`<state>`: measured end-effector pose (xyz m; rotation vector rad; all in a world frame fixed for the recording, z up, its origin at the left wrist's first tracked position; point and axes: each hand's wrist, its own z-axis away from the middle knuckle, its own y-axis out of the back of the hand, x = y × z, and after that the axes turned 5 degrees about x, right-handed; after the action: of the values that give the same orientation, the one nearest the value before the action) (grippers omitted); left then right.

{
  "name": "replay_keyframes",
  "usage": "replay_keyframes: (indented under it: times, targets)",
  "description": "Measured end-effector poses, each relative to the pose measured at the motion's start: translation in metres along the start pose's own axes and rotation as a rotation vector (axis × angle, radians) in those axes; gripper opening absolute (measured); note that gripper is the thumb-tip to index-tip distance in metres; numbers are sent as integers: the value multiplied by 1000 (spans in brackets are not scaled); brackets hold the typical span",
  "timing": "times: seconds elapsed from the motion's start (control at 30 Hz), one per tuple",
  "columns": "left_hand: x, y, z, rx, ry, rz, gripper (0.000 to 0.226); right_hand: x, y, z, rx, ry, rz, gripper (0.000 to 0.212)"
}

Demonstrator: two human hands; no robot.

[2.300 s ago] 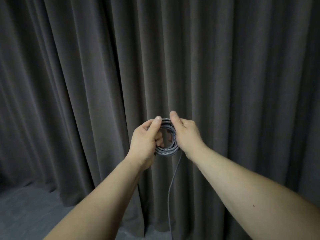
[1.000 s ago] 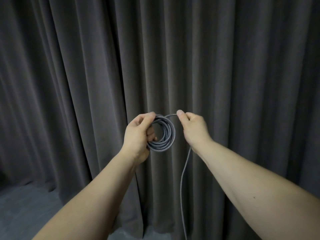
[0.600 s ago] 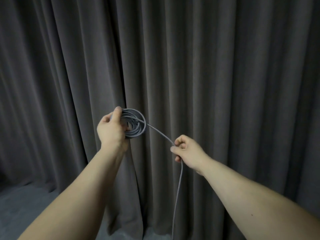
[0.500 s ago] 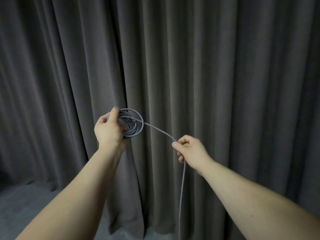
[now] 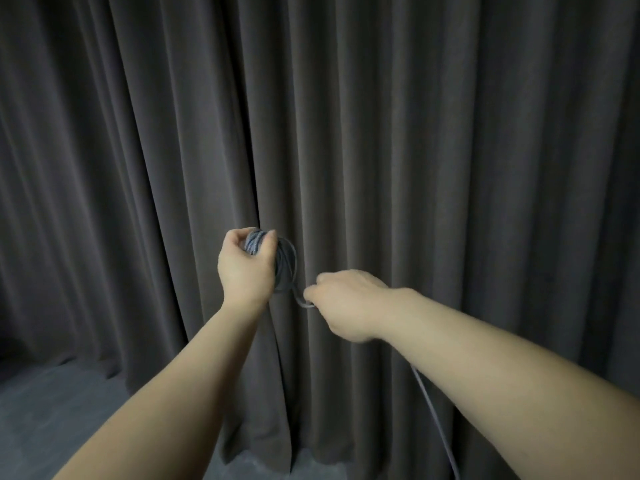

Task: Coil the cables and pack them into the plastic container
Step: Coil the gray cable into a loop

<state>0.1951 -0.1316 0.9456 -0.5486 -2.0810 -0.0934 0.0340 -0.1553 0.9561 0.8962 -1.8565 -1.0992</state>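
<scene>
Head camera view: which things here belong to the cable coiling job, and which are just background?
Part of the job:
- grey cable coil
- loose cable tail
- left hand, gripping the coil
- right hand, pinching the tail

Just background:
- dark curtain
- grey floor

Curtain (image 5: 381, 133) close behind hands (image 5: 242, 268); sides open.

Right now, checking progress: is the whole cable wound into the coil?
No, a loose length of cable runs from the right hand downward.
</scene>
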Motion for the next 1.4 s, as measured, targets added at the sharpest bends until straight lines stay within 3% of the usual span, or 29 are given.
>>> replay_keyframes:
  times: [0.1,0.2,0.27,0.4,0.5,0.6,0.77,0.87,0.97,1.1,1.17,1.33,1.4]
  targets:
    - [-5,-2,8,-80,-80,-77,20,6,15,-5,40,148,-57,27]
    - [-10,-5,15,-232,52,48,25,11,20,-9,187,206,-276,21]
    - [-7,-7,24,-392,233,247,40,16,18,-11,377,87,-442,17]
    - [6,-11,37,-517,473,491,56,30,2,-13,571,-323,-641,49]
    - [10,-17,40,-579,433,572,62,35,-9,-13,583,-496,-876,56]
    - [11,-17,40,-654,388,578,38,42,-14,-15,607,-550,-1154,51]
    - [9,-19,38,-748,381,584,31,45,-23,-15,649,-563,-1304,47]
    - [9,-21,38,-745,354,561,32,46,-33,-15,781,-560,-1266,47]
    - [4,-22,36,-596,280,458,34,49,-35,-8,846,-541,-1141,37]
    - [-2,-23,35,-490,200,310,37,40,-27,9,395,-238,-635,111]
    - [-1,-25,41,-551,179,291,35,36,-28,9,300,-197,-535,123]
    - [3,-28,50,-627,225,401,22,40,-36,3,345,-236,-511,115]
    - [5,-28,52,-656,242,445,28,40,-38,1,396,-260,-522,109]
